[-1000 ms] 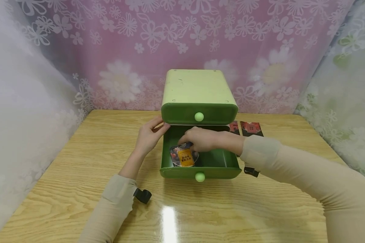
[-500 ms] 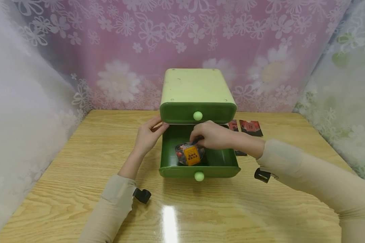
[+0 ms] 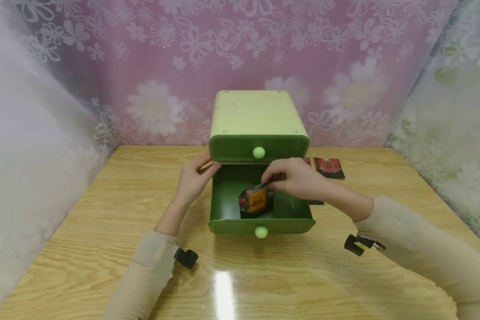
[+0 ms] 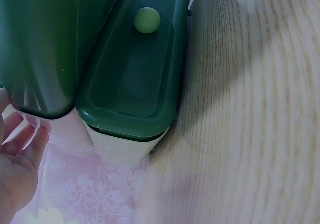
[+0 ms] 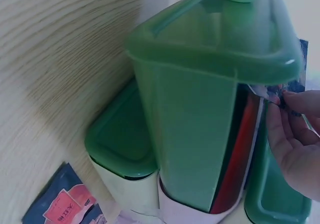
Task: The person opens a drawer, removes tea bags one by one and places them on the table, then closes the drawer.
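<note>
Right hand (image 3: 298, 178): I'm pinching the packet (image 3: 256, 202) by its upper edge, within the drawer (image 3: 224, 226).
Left hand (image 3: 192, 180): I'm resting loose, unclenched fingers against the cabinet (image 3: 260, 113).

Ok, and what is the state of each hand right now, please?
Left hand: open, fingertips at the left side of the cabinet, holding nothing.
Right hand: closed, pinching the orange-labelled packet.

Two hands (image 3: 193, 181) (image 3: 300, 178), one cabinet (image 3: 258, 113), three drawers (image 4: 132, 79), one orange-labelled packet (image 3: 257, 201), at least two red packets (image 3: 329, 167), one table (image 3: 116, 213)
</note>
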A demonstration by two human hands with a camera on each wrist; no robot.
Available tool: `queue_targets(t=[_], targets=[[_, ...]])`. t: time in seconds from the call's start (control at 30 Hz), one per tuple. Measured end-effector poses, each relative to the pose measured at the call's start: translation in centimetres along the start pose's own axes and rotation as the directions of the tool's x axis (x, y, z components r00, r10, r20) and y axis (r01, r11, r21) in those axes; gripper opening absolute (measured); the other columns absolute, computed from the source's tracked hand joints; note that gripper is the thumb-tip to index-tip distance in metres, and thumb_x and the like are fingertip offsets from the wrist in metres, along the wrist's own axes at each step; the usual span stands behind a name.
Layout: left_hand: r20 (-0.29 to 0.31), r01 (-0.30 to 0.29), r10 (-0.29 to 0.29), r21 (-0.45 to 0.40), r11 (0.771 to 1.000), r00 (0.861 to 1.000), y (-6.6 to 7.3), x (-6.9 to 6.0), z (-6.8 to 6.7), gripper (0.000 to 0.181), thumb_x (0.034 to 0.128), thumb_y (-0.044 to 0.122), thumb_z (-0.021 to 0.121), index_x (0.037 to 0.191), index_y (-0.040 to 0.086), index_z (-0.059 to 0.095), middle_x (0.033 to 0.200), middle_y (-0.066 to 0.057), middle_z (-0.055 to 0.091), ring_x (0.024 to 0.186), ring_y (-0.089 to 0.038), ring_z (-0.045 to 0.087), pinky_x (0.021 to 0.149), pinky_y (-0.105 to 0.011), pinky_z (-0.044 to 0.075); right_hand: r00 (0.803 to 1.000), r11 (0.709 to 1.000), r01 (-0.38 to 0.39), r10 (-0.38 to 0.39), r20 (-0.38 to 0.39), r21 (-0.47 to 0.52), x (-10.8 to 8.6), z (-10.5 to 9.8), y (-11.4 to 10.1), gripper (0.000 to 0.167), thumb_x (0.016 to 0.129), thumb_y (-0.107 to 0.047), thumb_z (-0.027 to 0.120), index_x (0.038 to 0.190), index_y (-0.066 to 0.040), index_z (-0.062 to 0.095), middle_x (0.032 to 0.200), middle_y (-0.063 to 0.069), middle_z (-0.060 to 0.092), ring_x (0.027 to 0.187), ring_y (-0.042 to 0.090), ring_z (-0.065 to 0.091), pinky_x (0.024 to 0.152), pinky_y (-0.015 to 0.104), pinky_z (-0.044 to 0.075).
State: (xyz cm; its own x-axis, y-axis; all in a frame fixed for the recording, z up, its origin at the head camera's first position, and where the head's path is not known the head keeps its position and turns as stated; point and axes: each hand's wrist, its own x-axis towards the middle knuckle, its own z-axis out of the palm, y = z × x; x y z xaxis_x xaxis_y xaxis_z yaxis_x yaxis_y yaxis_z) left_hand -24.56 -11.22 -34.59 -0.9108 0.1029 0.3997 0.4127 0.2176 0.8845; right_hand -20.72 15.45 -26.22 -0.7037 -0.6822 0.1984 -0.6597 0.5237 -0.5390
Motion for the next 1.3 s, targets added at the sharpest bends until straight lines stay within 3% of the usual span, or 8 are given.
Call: queue_targets(t=[0.27,0.43,0.57,0.73,0.83,1.03,1.17,1.3], targets=[[-0.007,0.022,-0.022,-0.012,1.000,1.000,0.2,-0.1,0.1,0.039,0.0879,0.025,0.066,0.124,0.009,0.061,0.130,-0.005,0.054,0.121,-0.015,0.048,0.092,-0.026,0.048,0.991,0.980,-0.063,0.083,-0.102,0.187,-2.5,-1.5,-0.3,0.012,0.084,0.005,0.064,0.091,-0.003,0.068,0.095,0.006,0.062,0.082,0.016,0.058,0.070,0.023,0.053],[-0.007,0.024,-0.024,-0.014,1.000,1.000,0.3,-0.2,0.1,0.040,0.0876,0.024,0.066,0.124,0.007,0.061,0.130,-0.006,0.054,0.121,-0.016,0.048,0.093,-0.027,0.048,0.975,0.949,-0.030,0.097,-0.201,0.313,-4.3,-2.7,-0.3,0.012,0.083,0.011,0.061,0.091,0.002,0.066,0.092,0.006,0.062,0.080,0.012,0.063,0.067,0.021,0.055],[-0.004,0.023,-0.023,-0.019,1.000,1.000,0.2,-0.2,0.2,0.039,0.0877,0.023,0.066,0.123,0.007,0.061,0.129,-0.007,0.055,0.121,-0.016,0.048,0.092,-0.026,0.048,0.944,0.925,-0.023,0.145,-0.297,0.379,-6.4,-4.4,0.3,0.017,0.084,0.012,0.059,0.093,-0.001,0.067,0.091,-0.001,0.066,0.078,0.011,0.065,0.067,0.020,0.055],[0.001,0.048,-0.048,-0.018,0.999,0.999,1.7,-0.5,0.0,0.039,0.0886,0.018,0.065,0.124,0.003,0.059,0.131,-0.010,0.052,0.122,-0.020,0.047,0.094,-0.029,0.047,0.891,0.935,-0.119,0.249,-0.380,0.335,-8.8,-6.6,2.2,0.018,0.086,0.006,0.061,0.097,-0.006,0.068,0.091,-0.008,0.067,0.077,0.006,0.064,0.067,0.015,0.053],[0.001,0.060,-0.060,-0.022,0.998,0.998,1.9,-0.5,0.0,0.039,0.0885,0.016,0.065,0.124,0.001,0.059,0.132,-0.012,0.051,0.123,-0.021,0.046,0.094,-0.029,0.047,0.859,0.926,-0.165,0.304,-0.412,0.339,-9.8,-7.3,3.6,0.016,0.086,0.002,0.063,0.099,-0.007,0.068,0.090,-0.009,0.067,0.078,0.006,0.063,0.070,0.012,0.051],[-0.004,0.023,-0.023,-0.026,0.999,1.000,0.4,-0.1,0.1,0.040,0.0874,0.021,0.066,0.123,0.004,0.060,0.130,-0.009,0.053,0.122,-0.019,0.048,0.093,-0.027,0.047,0.798,0.900,-0.269,0.408,-0.444,0.344,-11.1,-7.5,6.1,0.012,0.087,-0.007,0.065,0.099,-0.004,0.067,0.085,-0.012,0.067,0.083,0.005,0.058,0.073,0.012,0.046],[-0.003,0.009,-0.009,-0.031,0.999,1.000,0.3,-0.2,0.2,0.040,0.0876,0.020,0.066,0.123,0.002,0.060,0.131,-0.010,0.052,0.122,-0.020,0.047,0.093,-0.027,0.048,0.772,0.883,-0.361,0.463,-0.434,0.301,-12.0,-7.6,7.8,0.018,0.089,-0.015,0.065,0.102,-0.003,0.065,0.084,-0.017,0.066,0.089,0.002,0.054,0.072,0.011,0.043],[-0.008,0.013,-0.014,-0.027,1.000,1.000,0.4,-0.1,0.1,0.041,0.0876,0.021,0.066,0.124,0.003,0.060,0.131,-0.009,0.052,0.122,-0.019,0.047,0.092,-0.027,0.048,0.770,0.864,-0.395,0.497,-0.400,0.313,-12.6,-7.9,9.8,0.019,0.090,-0.017,0.063,0.104,-0.005,0.063,0.085,-0.019,0.065,0.089,-0.001,0.053,0.070,0.010,0.041]])
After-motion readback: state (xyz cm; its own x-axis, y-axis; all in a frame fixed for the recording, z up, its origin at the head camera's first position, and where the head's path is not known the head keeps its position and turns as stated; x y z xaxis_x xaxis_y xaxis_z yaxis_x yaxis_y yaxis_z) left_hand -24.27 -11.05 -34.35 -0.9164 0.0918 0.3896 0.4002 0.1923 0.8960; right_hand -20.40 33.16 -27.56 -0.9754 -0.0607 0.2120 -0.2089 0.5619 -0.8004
